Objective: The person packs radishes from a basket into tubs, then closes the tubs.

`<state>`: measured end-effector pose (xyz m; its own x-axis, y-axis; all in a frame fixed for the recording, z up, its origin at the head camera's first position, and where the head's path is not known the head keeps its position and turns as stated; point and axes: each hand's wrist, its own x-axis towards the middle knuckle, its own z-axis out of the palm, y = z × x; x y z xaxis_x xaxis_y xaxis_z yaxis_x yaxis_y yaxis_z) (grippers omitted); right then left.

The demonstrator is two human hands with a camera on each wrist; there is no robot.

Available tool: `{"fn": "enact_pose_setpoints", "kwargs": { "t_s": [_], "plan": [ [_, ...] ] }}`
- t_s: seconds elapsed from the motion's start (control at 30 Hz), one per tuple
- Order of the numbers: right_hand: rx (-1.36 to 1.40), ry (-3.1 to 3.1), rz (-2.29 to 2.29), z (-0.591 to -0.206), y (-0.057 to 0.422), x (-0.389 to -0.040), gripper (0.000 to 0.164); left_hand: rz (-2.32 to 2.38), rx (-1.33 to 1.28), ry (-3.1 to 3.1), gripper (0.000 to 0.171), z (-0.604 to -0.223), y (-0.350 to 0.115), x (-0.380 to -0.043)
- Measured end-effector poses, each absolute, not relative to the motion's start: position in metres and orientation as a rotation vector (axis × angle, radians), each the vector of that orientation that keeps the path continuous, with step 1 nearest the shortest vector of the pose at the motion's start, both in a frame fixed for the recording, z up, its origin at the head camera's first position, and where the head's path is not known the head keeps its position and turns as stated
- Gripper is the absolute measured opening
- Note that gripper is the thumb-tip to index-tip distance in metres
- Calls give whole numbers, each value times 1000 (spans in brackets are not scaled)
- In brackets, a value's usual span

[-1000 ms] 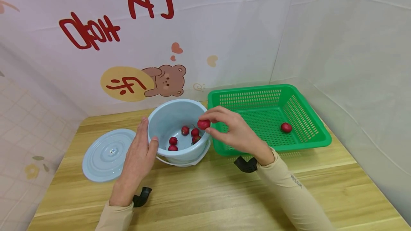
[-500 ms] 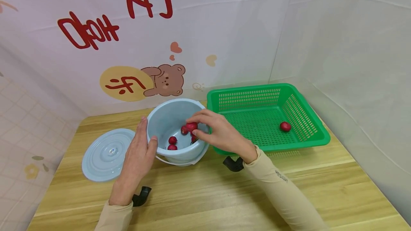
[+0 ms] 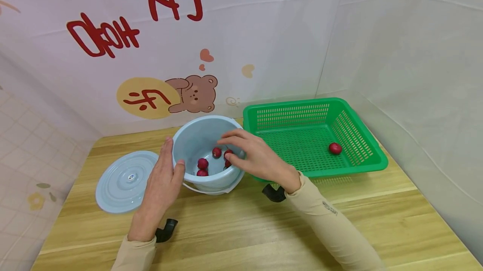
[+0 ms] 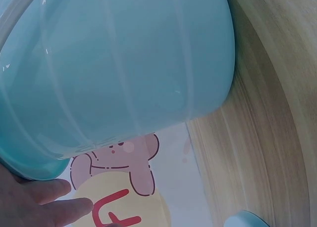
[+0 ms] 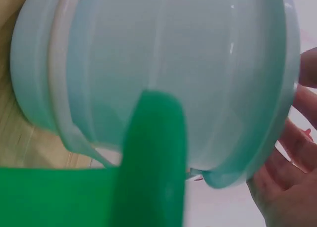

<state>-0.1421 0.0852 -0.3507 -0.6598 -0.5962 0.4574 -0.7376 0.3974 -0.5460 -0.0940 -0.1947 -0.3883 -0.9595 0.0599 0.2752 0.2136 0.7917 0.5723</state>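
A light blue bucket stands in the middle, with several small red radishes at its bottom. My left hand lies along the bucket's left side, its fingers straight and the thumb at the rim; in the left wrist view its fingertips show by the rim. Over the right rim reaches my right hand, thumb and fingers apart, nothing between them. Below its fingertips lie radishes, partly hidden by the hand. In the right wrist view its fingers extend past the rim.
To the right of the bucket is a green slotted basket holding one radish. A light blue round lid lies flat at the left on the wooden table. A printed cloth hangs behind.
My right hand carried a radish leftward over the rim into the bucket and let it go; its fingers have parted. The left hand stayed at the bucket's side.
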Motion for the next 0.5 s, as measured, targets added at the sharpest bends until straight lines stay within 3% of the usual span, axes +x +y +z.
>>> {"fn": "enact_pose_setpoints", "kwargs": {
  "t_s": [0.5],
  "plan": [
    [1122,-2358,1196,-339,144,-121,29,-927,-216,-2735,67,-389,-194,-95]
  ]
}}
